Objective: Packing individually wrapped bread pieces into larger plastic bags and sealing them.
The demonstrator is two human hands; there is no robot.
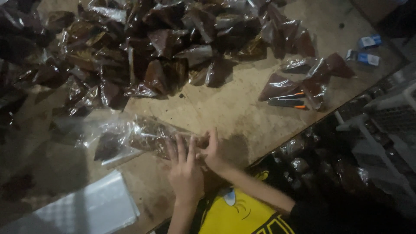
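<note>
A clear plastic bag [130, 136] with dark brown contents lies on the wooden table [225, 108] in front of me. My left hand [185, 167] rests flat on the bag's near end, fingers spread. My right hand [212, 151] pinches the same end of the bag between thumb and fingers, right beside the left hand.
A large heap of filled dark packets [143, 43] covers the far side of the table, with a few more packets [312, 78] at the right. Two orange-tipped cutters [288, 99] lie near them. A stack of flat clear bags [91, 208] sits at the near left. Small blue-and-white boxes [368, 50] lie far right.
</note>
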